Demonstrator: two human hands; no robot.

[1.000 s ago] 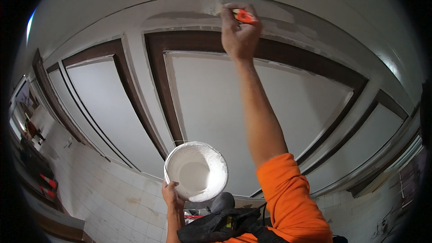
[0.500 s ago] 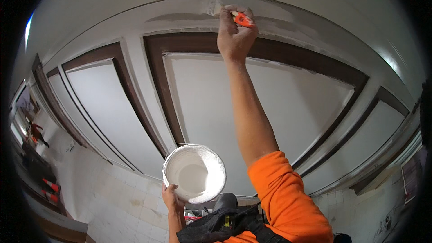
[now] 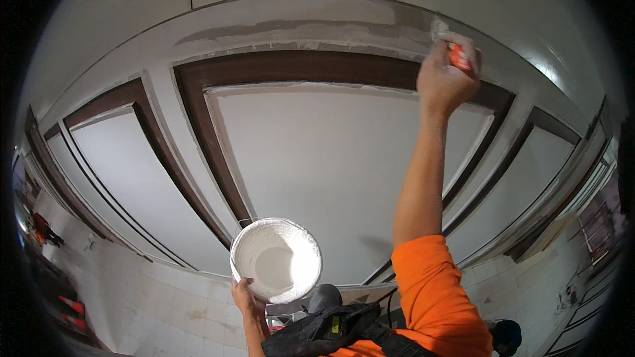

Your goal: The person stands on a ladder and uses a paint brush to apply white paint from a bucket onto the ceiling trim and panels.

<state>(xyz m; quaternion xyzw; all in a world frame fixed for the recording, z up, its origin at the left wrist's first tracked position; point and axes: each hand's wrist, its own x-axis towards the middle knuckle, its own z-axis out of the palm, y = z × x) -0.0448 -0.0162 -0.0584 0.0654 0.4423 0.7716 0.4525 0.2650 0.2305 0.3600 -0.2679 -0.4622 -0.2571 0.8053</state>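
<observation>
My right hand (image 3: 450, 76) is stretched up to the top of the panelled wall, wrapped round a paintbrush (image 3: 458, 57) with an orange handle. White paint coats its bristles, which touch the grey-brown band (image 3: 297, 30) above the large panel. Low in front of me, my left hand (image 3: 246, 296) grips the rim of a white bucket (image 3: 241, 261), thumb over the edge. Pale paint lies at the bucket's bottom, and its inner wall is smeared white. The large white panel (image 3: 317, 152) has a dark brown frame (image 3: 278, 68) around it.
Narrower framed panels (image 3: 126, 139) flank the large one. Pale floor tiles (image 3: 192, 311) lie below, with orange-and-white cones (image 3: 73, 305) at the lower left. Another person (image 3: 45, 228) is far off at the left. A dark rounded object (image 3: 506, 336) sits at the lower right.
My right hand has carried the brush rightward along the upper band. The view has shifted to the right. My left hand still holds the bucket low in front of me.
</observation>
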